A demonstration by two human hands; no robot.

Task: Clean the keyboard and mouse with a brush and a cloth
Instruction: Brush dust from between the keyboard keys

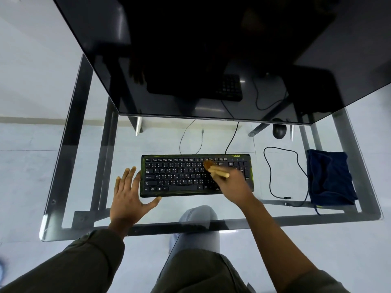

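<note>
A black keyboard (179, 176) lies in the middle of the glass desk (211, 212). My right hand (234, 185) grips a wooden-handled brush (213, 169) whose brown bristles touch the keys at the keyboard's upper right; the brush is blurred. My left hand (131, 193) lies flat with straight fingers against the keyboard's left end, its thumb along the front edge. A black mouse (279, 131) sits far right under the monitor's edge. A dark blue cloth (330, 178) lies crumpled at the right of the desk.
A large dark monitor (211, 56) overhangs the back of the desk. A loose black cable (273, 174) loops between the keyboard and the cloth. Two thinner cables run back from the keyboard. My knee (198, 216) shows through the glass.
</note>
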